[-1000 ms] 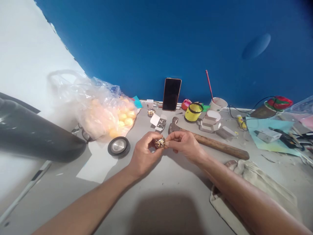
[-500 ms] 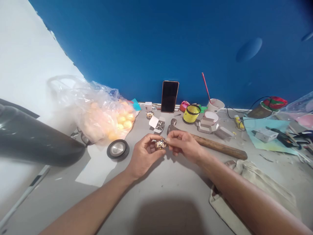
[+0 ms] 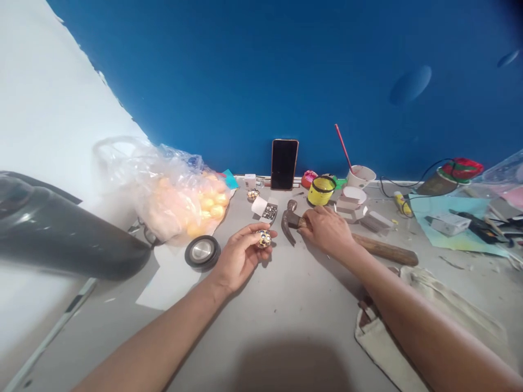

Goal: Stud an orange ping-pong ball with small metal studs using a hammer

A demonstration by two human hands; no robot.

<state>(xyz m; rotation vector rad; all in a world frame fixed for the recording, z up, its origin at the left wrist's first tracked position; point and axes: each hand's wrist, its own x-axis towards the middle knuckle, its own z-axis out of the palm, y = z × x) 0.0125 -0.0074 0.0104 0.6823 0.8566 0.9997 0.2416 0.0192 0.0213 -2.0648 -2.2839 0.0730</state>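
My left hand point(image 3: 241, 258) pinches a small yellowish ball point(image 3: 263, 238) between thumb and fingers. Shiny round metal heads, like thumbtacks, stud its surface. My right hand point(image 3: 327, 231) is closed around the wooden handle of a claw hammer point(image 3: 386, 249), close behind its dark metal head, which lies on the table. Just beyond my left hand stands a small open white box point(image 3: 259, 206) filled with shiny metal bits. Another studded ball point(image 3: 253, 194) rests behind that box.
At the left, a clear plastic bag point(image 3: 171, 190) holds several orange-yellow balls near a dark cylinder point(image 3: 69, 228) and a round black-rimmed lid point(image 3: 202, 252). A phone point(image 3: 284, 164) leans on the blue wall. Toward the right are a yellow cup point(image 3: 318, 193), opened boxes point(image 3: 350, 209) and a beige cloth point(image 3: 441, 316).
My right hand has left the ball and moved right onto the hammer's handle. The hammer's head has turned, its claw now toward me. My left hand keeps the ball, slightly turned.
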